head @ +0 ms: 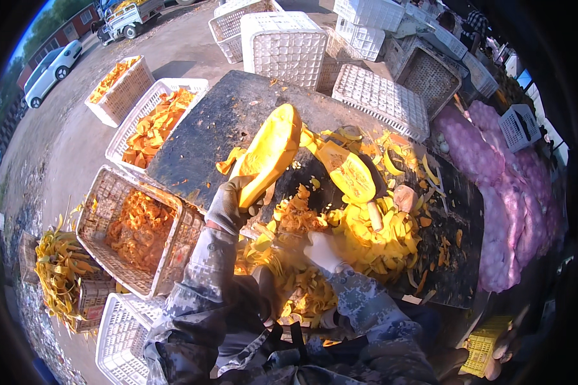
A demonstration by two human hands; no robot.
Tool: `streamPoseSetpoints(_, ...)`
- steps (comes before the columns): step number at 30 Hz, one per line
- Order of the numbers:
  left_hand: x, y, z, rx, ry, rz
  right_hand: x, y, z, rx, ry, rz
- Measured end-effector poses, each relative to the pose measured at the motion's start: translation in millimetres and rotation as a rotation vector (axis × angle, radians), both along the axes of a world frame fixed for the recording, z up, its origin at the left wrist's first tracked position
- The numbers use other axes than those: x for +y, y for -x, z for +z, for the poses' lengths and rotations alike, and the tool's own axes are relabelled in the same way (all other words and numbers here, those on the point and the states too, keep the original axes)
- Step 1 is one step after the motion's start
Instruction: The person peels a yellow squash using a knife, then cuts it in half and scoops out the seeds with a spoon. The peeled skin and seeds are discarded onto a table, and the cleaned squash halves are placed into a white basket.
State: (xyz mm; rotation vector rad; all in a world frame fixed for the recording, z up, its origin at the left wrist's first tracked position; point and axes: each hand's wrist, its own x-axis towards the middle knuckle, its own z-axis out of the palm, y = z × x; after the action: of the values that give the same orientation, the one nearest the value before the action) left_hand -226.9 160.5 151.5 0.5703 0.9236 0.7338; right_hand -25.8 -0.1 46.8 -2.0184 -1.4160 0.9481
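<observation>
My left hand (232, 201), in a grey knit work glove, grips the lower end of a peeled, hollowed half of a long squash (269, 149), its cut face turned up to the left. My right hand (323, 251), in a whitish glove, is blurred low over the table, beside a mound of stringy squash pulp and seeds (301, 211). Whether it holds anything I cannot tell. Another peeled half (349, 173), fibres still in its cavity, lies on the right. Below it, a wooden handle (374, 216) rests on heaped yellow peelings (380, 245); its far end is unclear.
Left of the dark tabletop (192, 130) stand a crate of orange pulp (176, 207) and a white crate of squash pieces (200, 86). Stacked crates (284, 48) rise behind it. Pink net sacks (501, 202) lie along the right side, and a yellow basket (481, 351) sits at lower right.
</observation>
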Motion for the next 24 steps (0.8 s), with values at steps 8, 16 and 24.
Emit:
streamPoseSetpoints(8,-35.1,11.9,2.5,-0.253,0.007,0.027,121.5,30.3,-0.7,-0.133,-0.053,-0.004)
streamPoseSetpoints(16,-99.6,13.3,6.1,0.433,-0.962,0.386,36.9,-21.7,51.7,1.136,-0.195,-0.331)
streamPoseSetpoints(24,-153.5,-24.7,13.0,0.963,-1.97,0.211,-10.6,-11.9,43.3,1.712,-0.548,-0.177)
